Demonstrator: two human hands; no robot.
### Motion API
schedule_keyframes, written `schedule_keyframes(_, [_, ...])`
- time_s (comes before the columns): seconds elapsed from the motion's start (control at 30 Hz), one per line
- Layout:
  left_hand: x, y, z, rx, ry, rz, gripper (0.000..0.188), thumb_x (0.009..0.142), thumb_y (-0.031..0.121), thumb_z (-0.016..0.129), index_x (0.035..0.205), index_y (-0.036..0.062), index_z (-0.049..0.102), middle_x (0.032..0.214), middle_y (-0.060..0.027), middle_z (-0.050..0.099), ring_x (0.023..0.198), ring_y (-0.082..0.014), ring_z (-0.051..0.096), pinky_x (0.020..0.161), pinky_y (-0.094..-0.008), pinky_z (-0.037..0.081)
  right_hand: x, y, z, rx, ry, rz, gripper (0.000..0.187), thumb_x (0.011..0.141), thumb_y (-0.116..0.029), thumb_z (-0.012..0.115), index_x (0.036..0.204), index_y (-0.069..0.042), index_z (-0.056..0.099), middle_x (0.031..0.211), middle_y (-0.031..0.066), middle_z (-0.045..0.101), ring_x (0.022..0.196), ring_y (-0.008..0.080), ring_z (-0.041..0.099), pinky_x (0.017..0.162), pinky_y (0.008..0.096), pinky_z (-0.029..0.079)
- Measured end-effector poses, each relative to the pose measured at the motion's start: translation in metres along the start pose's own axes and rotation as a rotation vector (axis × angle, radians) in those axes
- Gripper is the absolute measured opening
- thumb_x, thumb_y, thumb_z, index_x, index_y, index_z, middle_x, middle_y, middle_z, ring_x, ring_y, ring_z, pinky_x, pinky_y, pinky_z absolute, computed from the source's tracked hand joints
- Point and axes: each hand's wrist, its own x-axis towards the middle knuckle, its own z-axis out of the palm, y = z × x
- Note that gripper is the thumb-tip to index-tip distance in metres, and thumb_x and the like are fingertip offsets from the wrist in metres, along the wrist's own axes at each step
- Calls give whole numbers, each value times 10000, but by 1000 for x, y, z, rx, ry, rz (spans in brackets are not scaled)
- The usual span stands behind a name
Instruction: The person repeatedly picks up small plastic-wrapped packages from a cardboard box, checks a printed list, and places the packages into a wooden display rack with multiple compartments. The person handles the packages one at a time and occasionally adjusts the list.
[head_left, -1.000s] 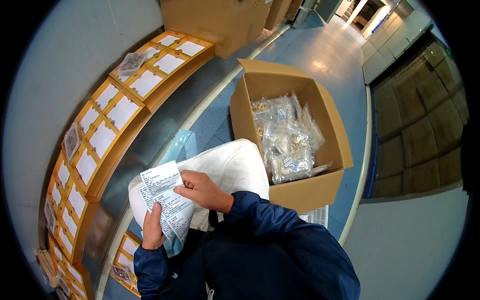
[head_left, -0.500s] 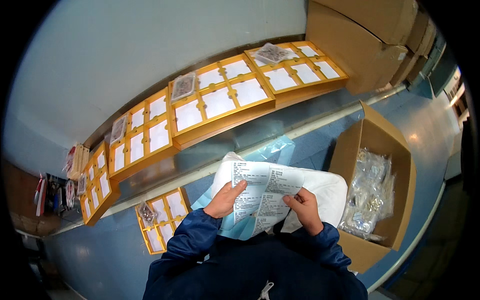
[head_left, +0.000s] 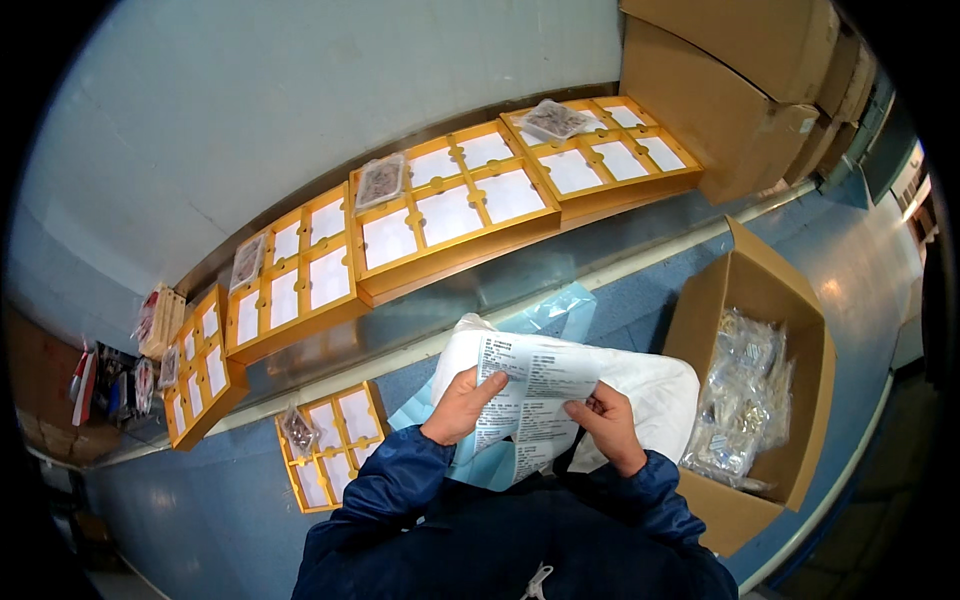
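Observation:
Between my two hands is a sheet of printed labels (head_left: 535,372) on light blue backing, with rows of small dark text. My left hand (head_left: 463,404) pinches its left part, thumb on top. My right hand (head_left: 610,428) grips the right edge between thumb and fingers. The sheet bends between them, and its lower end hangs near my body beside more blue backing (head_left: 487,467). Underneath, a white padded bundle (head_left: 645,385) spreads out to the right. The fingers behind the sheet are hidden.
Yellow divided trays (head_left: 455,255) with white inserts line the wall, some holding clear plastic tubs (head_left: 381,182). Another yellow tray (head_left: 376,412) lies on the blue floor at left. At right, an open cardboard box (head_left: 700,300) contains clear bagged items (head_left: 740,390). Large cartons (head_left: 700,110) stand behind.
The label sheet's right side has drawn slightly inward, so the sheet looks narrower and more bent. Both hands keep their hold. The whole view has shifted a little.

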Motion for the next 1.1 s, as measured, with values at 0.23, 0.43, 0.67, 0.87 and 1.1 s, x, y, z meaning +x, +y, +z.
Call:
schedule_keyframes(0.23, [-1,-14,16,159,159,142,207,903,95,535,1064,-22,592,996,-74,640,880,-126,594,793,-259,476,9,6,14,-133,49,-22,295,833,-14,594,1123,11,549,989,62,615,875,129,559,794,258,446])
schedule_keyframes(0.43, [-6,-8,21,-260,31,88,288,946,169,458,1116,-46,544,1086,-112,601,983,-135,557,864,-283,442,15,16,8,-2,41,117,256,864,-71,567,1107,11,576,986,63,616,890,130,547,796,261,439])
schedule_keyframes(0.67, [5,-26,7,-316,-48,92,352,917,190,472,1167,-58,490,1139,-135,563,1049,-203,538,935,-323,411,18,26,-6,72,-21,197,290,861,-66,531,1134,26,555,1079,79,595,973,159,546,887,295,421])
schedule_keyframes(0.87, [3,-14,18,-261,-60,127,614,825,331,632,1234,-80,429,1200,-160,538,1089,-240,538,951,-345,421,21,20,1,245,-84,140,281,881,-111,546,1130,19,567,1069,67,608,969,129,549,886,272,414])
schedule_keyframes(1.1, [6,-15,25,-250,-112,116,678,811,389,648,1243,-81,417,1209,-161,532,1094,-239,536,959,-343,413,20,25,-5,252,-85,128,274,880,-129,552,1116,8,576,1051,67,612,952,129,555,865,275,425])
